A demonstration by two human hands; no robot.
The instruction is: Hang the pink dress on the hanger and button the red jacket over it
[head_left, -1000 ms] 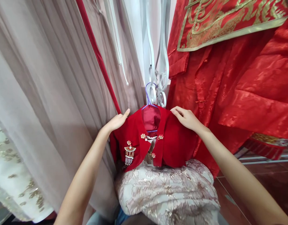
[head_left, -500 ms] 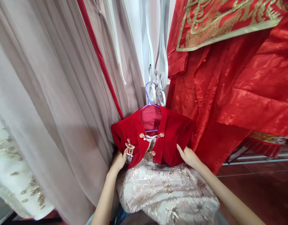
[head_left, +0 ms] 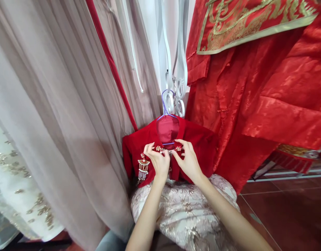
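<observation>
A short red velvet jacket (head_left: 194, 134) hangs on a purple hanger (head_left: 164, 104), over a pale dress with a metallic floral pattern (head_left: 189, 212). Both my hands are at the jacket's neck opening, one at each front edge. The fingers of my left hand (head_left: 159, 164) curl round the left flower clasp (head_left: 158, 149). Across from it, my right hand (head_left: 189, 160) has thumb and index finger about the right flower clasp (head_left: 178, 148). The fingers partly hide the grip between them. Beaded tassel ornament (head_left: 143, 169) hangs on the jacket's left front, beside my left hand.
White scrolled metalwork (head_left: 180, 87) carries the hanger. Greyish-pink curtain (head_left: 58, 104) folds fill the left, with a red strip (head_left: 110, 62) running down. Red satin garments (head_left: 254, 101) hang at right above a dark red tiled floor (head_left: 293, 209). A white embellished gown (head_left: 22, 188) is at far left.
Both hands have left the jacket's lower sides and moved up and inward to the clasps at the neck opening. The jacket's front edges now sit slightly closer together.
</observation>
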